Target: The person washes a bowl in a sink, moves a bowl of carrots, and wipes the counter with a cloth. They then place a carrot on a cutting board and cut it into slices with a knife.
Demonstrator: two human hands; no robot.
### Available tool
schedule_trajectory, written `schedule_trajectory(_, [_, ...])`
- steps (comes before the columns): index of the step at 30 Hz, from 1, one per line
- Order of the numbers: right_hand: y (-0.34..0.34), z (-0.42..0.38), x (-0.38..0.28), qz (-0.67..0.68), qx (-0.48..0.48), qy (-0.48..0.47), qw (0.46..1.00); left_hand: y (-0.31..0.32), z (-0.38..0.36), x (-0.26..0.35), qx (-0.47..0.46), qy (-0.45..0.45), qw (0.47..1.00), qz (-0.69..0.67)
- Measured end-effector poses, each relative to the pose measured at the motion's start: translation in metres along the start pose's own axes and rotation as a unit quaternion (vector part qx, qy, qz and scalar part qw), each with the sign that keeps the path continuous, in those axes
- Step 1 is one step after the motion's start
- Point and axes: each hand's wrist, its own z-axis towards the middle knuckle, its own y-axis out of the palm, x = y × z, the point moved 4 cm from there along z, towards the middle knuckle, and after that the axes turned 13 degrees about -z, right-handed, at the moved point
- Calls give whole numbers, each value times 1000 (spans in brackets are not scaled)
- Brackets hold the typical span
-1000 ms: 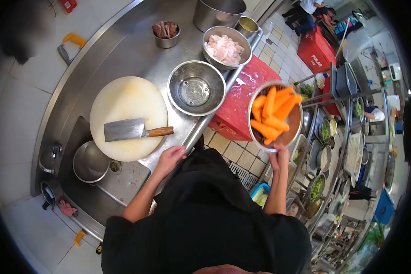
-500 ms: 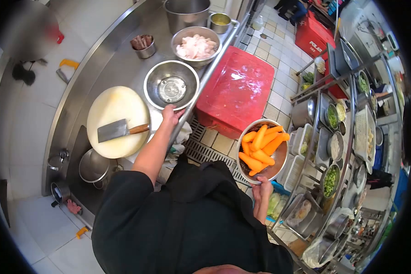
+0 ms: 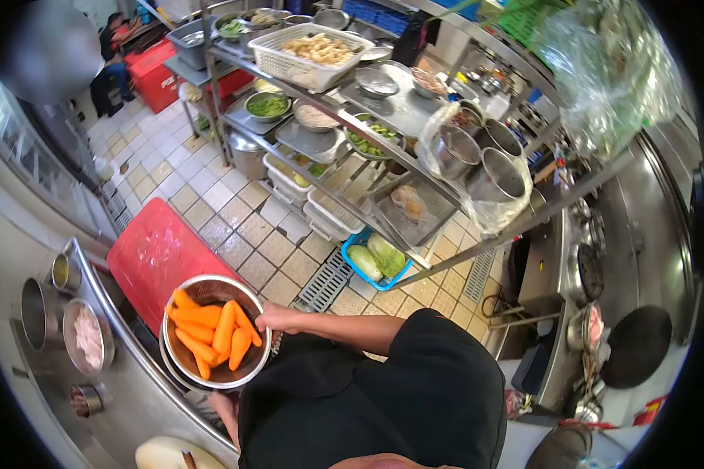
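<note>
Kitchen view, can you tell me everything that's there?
Orange carrots: several, orange, in shiny metal bowl
Shiny metal bowl: one, silver, gripped at its rim
Large red plastic box: one, red, beside metal counter
Metal counter: one, silver, left side
Deep metal pot: one, silver, on counter
Metal bowl of pink meat: one, silver, on counter
Round cream chopping board: one, cream, bottom edge
Tall metal rack: one, silver, top middle
Dishes on rack: many, mostly silver
White plastic basket: one, white, on rack
Blue plastic tub: one, blue, on floor
Round black wok: one, black, far right
Right hand: one, bare, on bowl rim
Left hand: one, bare, partly hidden near bowl
</note>
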Motion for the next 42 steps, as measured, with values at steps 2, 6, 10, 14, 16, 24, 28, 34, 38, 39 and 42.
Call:
schedule_trajectory(2, [7,-8,-12,-43,-2,-21,999,20,-7,-7,-45,-22,997,-60])
schedule_trajectory(6, [25,-5,-13,-117,42,-58,991,39,-14,6,-74,-75,994,-16])
schedule_trajectory(10, [37,-5,-21,-215,42,-102,970,17,-31,28,-99,-102,990,2])
schedule_trajectory(14, [70,-21,-37,-173,-34,-107,979,-7,-65,46,-78,-96,991,-57])
schedule_trajectory(16, [72,-2,-40,-251,-113,-5,961,-53,-38,34,-76,-66,986,-134])
schedule_trajectory(24, [102,150,-23,-31,-102,-14,994,-88,-135,69,98,54,988,-102])
schedule_trajectory(28, [322,122,-13,-331,-226,-260,879,-179,-209,91,125,118,955,-243])
schedule_trajectory(34, [499,100,69,-501,-269,-594,569,-230,-310,106,230,200,923,-233])
schedule_trajectory(38, [528,87,83,-623,-338,-492,506,-259,-339,103,299,210,915,-168])
schedule_trajectory(39, [526,80,77,-619,-362,-459,525,-268,-341,103,304,198,920,-148])
schedule_trajectory(42, [499,64,46,-606,-290,-433,600,-275,-304,117,221,201,951,-76])
